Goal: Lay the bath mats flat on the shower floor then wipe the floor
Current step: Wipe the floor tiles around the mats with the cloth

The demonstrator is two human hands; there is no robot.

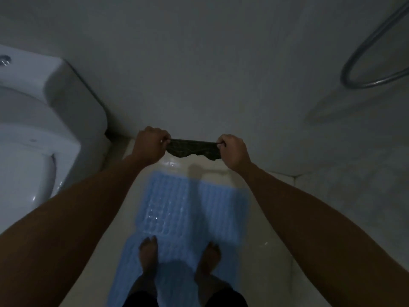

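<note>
A light blue bubbled bath mat (190,209) lies flat on the pale shower floor (267,258), running from my bare feet toward the far wall. A second blue mat piece (130,267) lies under my feet at the bottom. My left hand (151,145) and my right hand (233,150) each pinch one end of a dark checked cloth (193,149), stretched between them above the floor near the wall's base. The cloth sags in the middle.
A white toilet (33,129) with its tank fills the left side, close to my left forearm. A grey wall (199,63) rises just beyond my hands. A metal shower hose (363,63) loops at the upper right. My two bare feet stand on the mat.
</note>
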